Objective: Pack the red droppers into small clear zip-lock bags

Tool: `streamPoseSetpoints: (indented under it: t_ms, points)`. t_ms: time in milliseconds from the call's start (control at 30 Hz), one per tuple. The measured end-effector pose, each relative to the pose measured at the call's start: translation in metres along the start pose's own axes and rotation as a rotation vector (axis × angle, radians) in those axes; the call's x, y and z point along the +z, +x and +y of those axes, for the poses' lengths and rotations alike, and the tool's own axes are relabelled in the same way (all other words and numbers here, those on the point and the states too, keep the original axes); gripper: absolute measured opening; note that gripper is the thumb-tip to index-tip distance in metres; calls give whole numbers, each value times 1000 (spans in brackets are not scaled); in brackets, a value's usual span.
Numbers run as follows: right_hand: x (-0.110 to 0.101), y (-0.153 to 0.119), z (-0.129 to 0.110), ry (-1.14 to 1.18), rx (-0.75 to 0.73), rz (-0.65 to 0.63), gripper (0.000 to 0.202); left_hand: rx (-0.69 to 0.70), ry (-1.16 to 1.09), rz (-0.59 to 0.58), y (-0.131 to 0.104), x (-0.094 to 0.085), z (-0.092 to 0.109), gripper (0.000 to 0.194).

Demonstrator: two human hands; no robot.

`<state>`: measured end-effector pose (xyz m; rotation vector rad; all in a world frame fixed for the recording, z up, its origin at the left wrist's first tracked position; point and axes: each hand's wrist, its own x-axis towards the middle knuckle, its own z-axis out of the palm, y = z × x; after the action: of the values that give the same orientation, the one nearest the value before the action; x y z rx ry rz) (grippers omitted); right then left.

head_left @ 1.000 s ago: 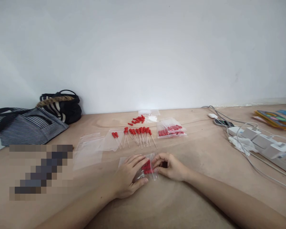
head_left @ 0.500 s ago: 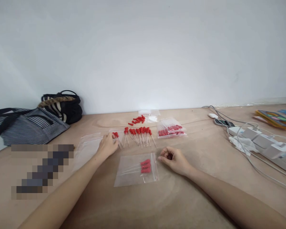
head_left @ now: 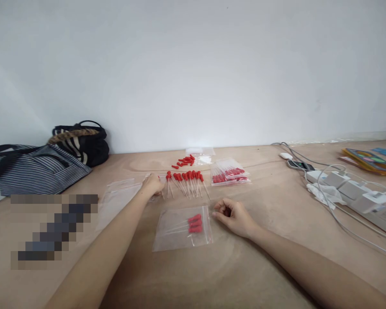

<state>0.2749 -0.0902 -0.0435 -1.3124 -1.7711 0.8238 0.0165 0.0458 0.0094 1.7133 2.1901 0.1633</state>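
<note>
My left hand (head_left: 153, 184) is at the left end of a row of red-bulbed droppers (head_left: 189, 177), its fingers curled down. It covers the leftmost bulbs, and what the fingertips hold is hidden. A thin dropper stem shows beside it. My right hand (head_left: 233, 216) rests on the table, loosely closed, with nothing visible in it. Between my forearms lies a clear zip bag (head_left: 172, 244) with three droppers (head_left: 195, 223) inside, bulbs towards its zip edge, close to my right fingertips.
Loose red bulbs (head_left: 185, 160) and a bag of clear stems (head_left: 203, 159) lie behind the row. Filled bags (head_left: 230, 174) are stacked to their right. Flat bags (head_left: 117, 197) lie left. Farther out are a striped bag (head_left: 45, 169) and chargers with cables (head_left: 354, 191).
My left hand has moved slightly right and farther away, now covering the leftmost red bulbs that showed beside its fingers. My right hand stays in place.
</note>
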Motion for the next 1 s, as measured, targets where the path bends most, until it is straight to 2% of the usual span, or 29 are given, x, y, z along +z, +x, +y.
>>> streamPoseSetpoints:
  t_ms: [200,333,400,467,533,633,700,767,800,867,933,1000]
  points:
    - [1,0,3,21,-6,24,14,121,-235,-112,-13,-9,-12,26]
    - [-1,4,3,61,-35,108,22,348,-428,-261,-49,-11,-12,10]
    - [-3,7,0,169,-53,120,38,480,-489,-404,-72,-6,-5,10]
    - [-5,10,-3,347,-31,49,58,587,-513,-566,-93,3,6,16]
    - [-7,12,-7,514,50,-89,64,671,-513,-696,-108,12,17,17]
    - [-5,11,-13,655,192,-272,54,797,-505,-837,-118,23,31,14]
    - [-5,10,-15,697,252,-314,45,865,-481,-881,-119,27,37,13]
    - [-7,10,-15,706,290,-304,38,912,-461,-803,-120,28,37,11]
    - [-10,10,-14,702,303,-289,36,935,-446,-701,-121,28,36,11]
    - [-21,10,-8,692,324,-240,33,993,-396,-425,-124,26,28,15]
    - [-36,12,2,690,327,-180,31,1061,-306,-192,-126,25,14,26]
    - [-51,13,13,669,319,-141,29,1121,-202,-111,-128,27,-1,45]
